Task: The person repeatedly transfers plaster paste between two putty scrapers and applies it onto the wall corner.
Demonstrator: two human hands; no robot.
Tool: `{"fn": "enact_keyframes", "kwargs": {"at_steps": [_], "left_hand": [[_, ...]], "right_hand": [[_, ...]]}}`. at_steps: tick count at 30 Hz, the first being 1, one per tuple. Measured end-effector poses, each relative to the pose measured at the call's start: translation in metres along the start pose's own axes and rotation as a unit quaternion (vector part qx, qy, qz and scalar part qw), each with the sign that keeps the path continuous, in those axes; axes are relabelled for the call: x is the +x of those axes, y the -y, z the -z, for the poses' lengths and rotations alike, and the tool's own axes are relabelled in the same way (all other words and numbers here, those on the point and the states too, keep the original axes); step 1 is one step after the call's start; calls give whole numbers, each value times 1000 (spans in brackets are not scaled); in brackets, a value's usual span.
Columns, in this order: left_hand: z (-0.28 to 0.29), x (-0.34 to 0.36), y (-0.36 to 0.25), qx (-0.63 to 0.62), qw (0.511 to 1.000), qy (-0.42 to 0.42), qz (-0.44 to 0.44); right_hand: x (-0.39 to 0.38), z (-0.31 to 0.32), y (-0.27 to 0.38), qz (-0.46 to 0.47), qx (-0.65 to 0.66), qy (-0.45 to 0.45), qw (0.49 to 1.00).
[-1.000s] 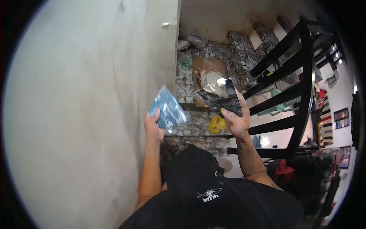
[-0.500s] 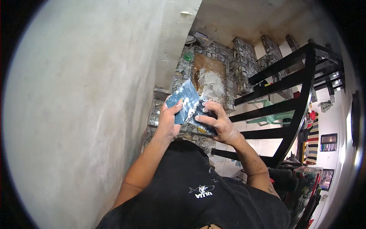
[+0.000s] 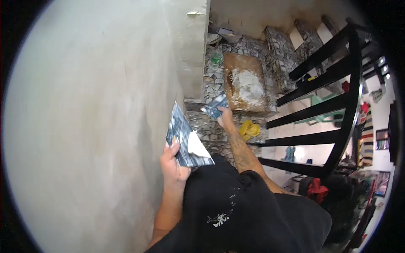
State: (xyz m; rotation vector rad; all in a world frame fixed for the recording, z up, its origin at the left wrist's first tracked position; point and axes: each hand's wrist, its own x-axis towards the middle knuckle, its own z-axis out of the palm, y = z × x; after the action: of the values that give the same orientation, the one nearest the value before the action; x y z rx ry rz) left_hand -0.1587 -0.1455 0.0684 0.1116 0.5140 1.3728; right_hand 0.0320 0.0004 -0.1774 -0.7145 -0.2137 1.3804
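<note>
The left side is filled by a pale, smudged wall. Just to its right, at the near middle, a larger blue-grey plate is gripped at its left edge by the left hand, with the thumb laid over the face; the plate is streaked with white, and a thick lump of white paste is carried on its right part. Farther off and to the right, a smaller blue-grey plate, also smeared white, is gripped by the right hand; whether the board behind it is touched cannot be told. Beyond, a green object is seen on stone-patterned steps, and to its right the brown board is partly covered by white material. A crumpled yellow bag is placed nearer than the board. The right side is crossed by a black railing, behind which a green chair is partly hidden.
</note>
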Motion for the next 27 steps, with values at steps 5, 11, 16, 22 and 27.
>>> {"fn": "enact_keyframes", "kwargs": {"at_steps": [5, 11, 16, 22, 27], "left_hand": [[-12, 16, 16, 72, 993, -85, -24], [7, 26, 29, 40, 998, -49, -8], [9, 44, 24, 65, 996, -55, -2], [8, 53, 3, 80, 996, -37, 8], [-8, 53, 21, 132, 987, -92, 20]], "right_hand": [[92, -46, -33, -25, 193, -174, 965], [124, -109, -21, 26, 129, -219, 967], [134, -129, -15, 22, 169, -227, 959], [147, -184, -21, -16, 153, -241, 958], [187, -165, -16, 29, 74, -266, 961]]}}
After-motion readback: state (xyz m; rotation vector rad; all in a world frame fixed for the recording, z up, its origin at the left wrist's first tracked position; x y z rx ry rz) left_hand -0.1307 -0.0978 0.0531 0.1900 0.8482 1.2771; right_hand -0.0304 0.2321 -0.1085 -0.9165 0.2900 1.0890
